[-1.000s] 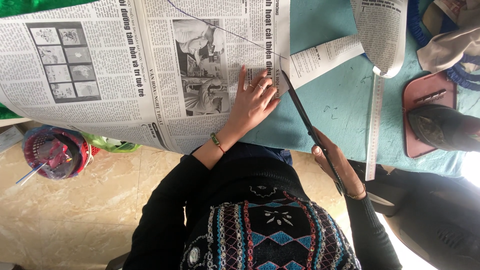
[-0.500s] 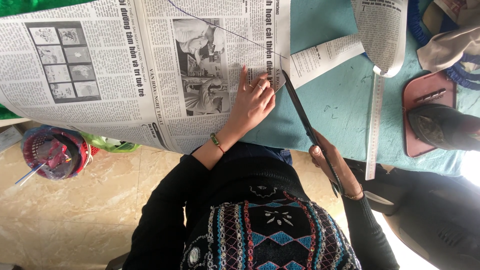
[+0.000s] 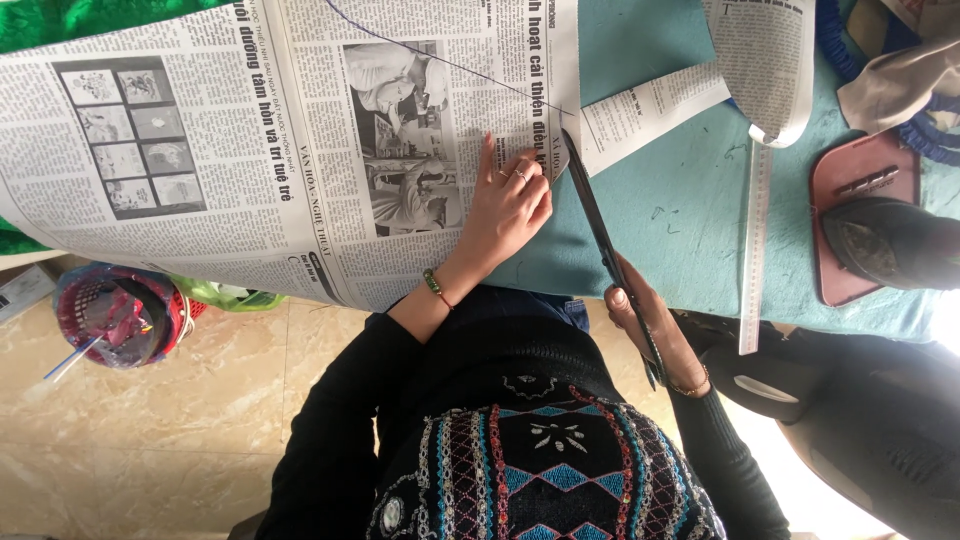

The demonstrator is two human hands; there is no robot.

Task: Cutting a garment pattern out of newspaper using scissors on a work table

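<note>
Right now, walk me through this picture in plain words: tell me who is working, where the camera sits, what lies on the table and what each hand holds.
One camera, worn on a person's head, looks straight down; their dark patterned top fills the bottom. No machine, just two bare hands. The left hand presses flat on a large newspaper sheet spread over a teal table. The right hand holds long black scissors, their tips at the sheet's edge beside a drawn line. Nearby lie a cut paper strip, a pale ruler and a pink tray. A basket sits on the tiled floor.
</note>
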